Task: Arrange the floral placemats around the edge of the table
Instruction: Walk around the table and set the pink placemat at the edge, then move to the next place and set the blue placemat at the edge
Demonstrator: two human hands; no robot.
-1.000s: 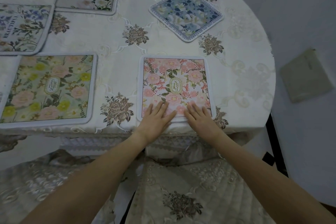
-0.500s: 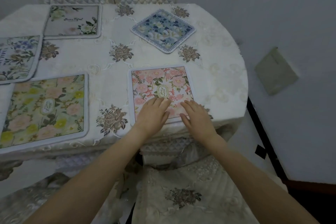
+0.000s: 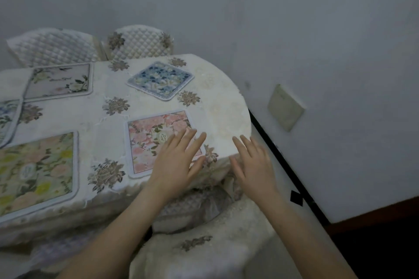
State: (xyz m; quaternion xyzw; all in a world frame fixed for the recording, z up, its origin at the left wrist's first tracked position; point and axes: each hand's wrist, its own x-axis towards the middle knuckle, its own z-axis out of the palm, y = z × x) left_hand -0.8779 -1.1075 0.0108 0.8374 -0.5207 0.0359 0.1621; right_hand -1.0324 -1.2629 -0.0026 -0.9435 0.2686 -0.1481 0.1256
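A pink floral placemat (image 3: 147, 140) lies near the table's front edge. My left hand (image 3: 179, 161) hovers over its right part, fingers spread, holding nothing. My right hand (image 3: 251, 165) is open past the table's right edge, off the mat. A blue floral placemat (image 3: 161, 79) sits turned like a diamond at the back right. A yellow-green floral placemat (image 3: 36, 170) lies at the front left. A grey placemat (image 3: 59, 80) is at the back left, and another placemat (image 3: 6, 118) is cut off at the left border.
The round table (image 3: 226, 106) wears a cream embroidered cloth. Two quilted chair backs (image 3: 138, 43) stand behind it. A covered chair seat (image 3: 204, 251) is below my arms. The wall (image 3: 317, 52) with a switch plate (image 3: 285, 106) is close on the right.
Both hands have lifted off the pink placemat and shifted right, the right hand now beyond the table edge. The view has swung up and to the right.
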